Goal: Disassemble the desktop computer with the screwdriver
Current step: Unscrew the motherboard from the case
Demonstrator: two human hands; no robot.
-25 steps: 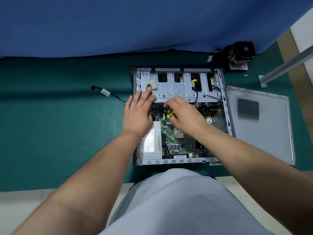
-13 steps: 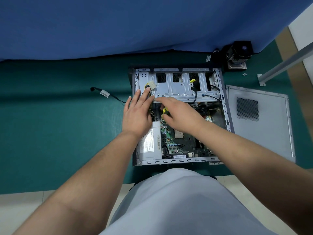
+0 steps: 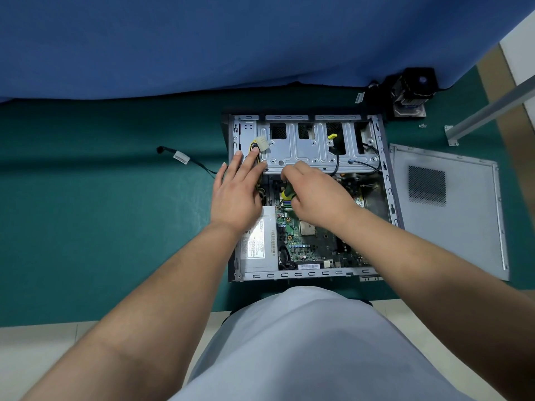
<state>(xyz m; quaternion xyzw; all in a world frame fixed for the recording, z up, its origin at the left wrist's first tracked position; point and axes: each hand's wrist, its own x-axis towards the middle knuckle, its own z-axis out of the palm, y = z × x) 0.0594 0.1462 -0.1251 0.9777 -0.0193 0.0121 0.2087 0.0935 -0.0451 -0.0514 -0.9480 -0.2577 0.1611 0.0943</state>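
Screwdriver (image 3: 287, 195) gripped by right hand (image 3: 317, 198); left hand (image 3: 237, 192) flat on case (image 3: 388, 180)

The green mat (image 3: 101, 212) carries the open computer case (image 3: 388, 180), side panel (image 3: 463, 227), loose cable (image 3: 182, 157) and cooler (image 3: 411, 94).

Open desktop computer case (image 3: 307, 273), lying flat on green mat (image 3: 101, 221). Drive cage (image 3: 307, 151) roofs the far end. Left hand (image 3: 236, 192) and right hand (image 3: 315, 195) crowd the gap beside it. Power supply (image 3: 257, 244) fills the left corner. Motherboard (image 3: 312, 244) reachable from above. Side panel (image 3: 451, 206) occupies mat at right; mat at left bare except loose cable (image 3: 185, 159).
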